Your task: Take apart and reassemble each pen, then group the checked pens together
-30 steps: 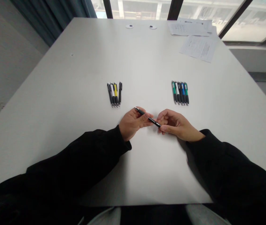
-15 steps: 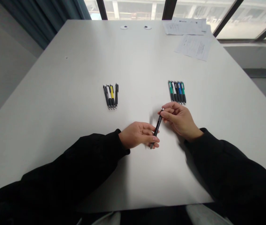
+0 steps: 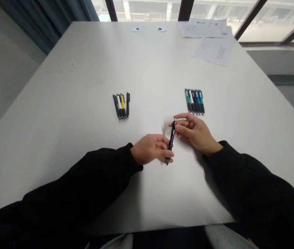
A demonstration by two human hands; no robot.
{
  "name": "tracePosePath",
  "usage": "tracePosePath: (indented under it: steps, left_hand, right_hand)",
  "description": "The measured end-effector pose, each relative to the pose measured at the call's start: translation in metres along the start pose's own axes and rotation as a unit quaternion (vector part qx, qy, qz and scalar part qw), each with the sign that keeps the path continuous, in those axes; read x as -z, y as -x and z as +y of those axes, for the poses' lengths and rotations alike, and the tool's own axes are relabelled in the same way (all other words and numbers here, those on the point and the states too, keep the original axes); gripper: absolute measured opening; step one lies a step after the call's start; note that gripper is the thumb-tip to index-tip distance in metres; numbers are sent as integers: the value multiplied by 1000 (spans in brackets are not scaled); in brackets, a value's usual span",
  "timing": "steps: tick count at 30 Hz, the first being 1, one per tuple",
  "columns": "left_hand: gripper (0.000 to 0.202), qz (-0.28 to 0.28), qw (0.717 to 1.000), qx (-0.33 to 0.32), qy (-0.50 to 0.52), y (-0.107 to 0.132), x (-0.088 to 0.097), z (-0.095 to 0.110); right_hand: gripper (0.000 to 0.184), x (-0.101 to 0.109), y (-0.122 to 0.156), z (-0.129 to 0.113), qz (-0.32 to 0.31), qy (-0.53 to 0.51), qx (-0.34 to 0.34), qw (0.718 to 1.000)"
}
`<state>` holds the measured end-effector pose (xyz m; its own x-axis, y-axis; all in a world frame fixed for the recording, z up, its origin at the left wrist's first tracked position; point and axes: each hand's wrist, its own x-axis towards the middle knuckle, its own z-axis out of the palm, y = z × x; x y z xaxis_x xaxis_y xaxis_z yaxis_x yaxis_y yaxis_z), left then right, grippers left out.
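Note:
Over the table's near middle, a black click pen (image 3: 172, 138) is held at a slant, its clicker end pointing away from me. My left hand (image 3: 153, 149) pinches its lower part between thumb and fingers, with the tip showing below. At the upper end my right hand (image 3: 195, 133) has its thumb against the barrel and fingers behind it. Just beyond my right hand lies a row of pens (image 3: 194, 102) with green, white, black and blue barrels. Farther left lies another group of pens (image 3: 121, 106), black, white and yellow, one black pen slightly apart.
Everything rests on a white table (image 3: 90, 193). Printed papers (image 3: 211, 52) overlap at the far right corner. Two small white oval pieces with dark spots (image 3: 136, 30) lie along the far edge. Beyond are windows and a dark curtain (image 3: 48, 20).
The pen's upper end has swung left, so the pen stands more upright in view. My right hand's fingers have shifted left with it; my left hand stays nearly in place.

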<state>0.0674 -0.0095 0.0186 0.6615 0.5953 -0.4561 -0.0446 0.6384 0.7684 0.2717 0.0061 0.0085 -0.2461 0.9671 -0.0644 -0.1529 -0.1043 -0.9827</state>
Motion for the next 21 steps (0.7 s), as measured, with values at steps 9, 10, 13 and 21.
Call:
tracePosePath:
  steps: [9,10,13,21]
  left_hand:
    - [50,176,979,-102,0,-7,8,8]
    - [50,186,977,-103,-12,-8,7,9]
    - [50,193,975,-99,-48,-8,6,9]
    - [63,182,977,-93,-59,-7,5,8]
  right_hand:
    - [26,-29,33,-4,-102,500,154,846]
    - [23,-32,34,-2,-104,529,159,827]
    - [18,-38,32,2,-100,567,154,803]
    - [24,-19,15,-2,-7,642,94,761]
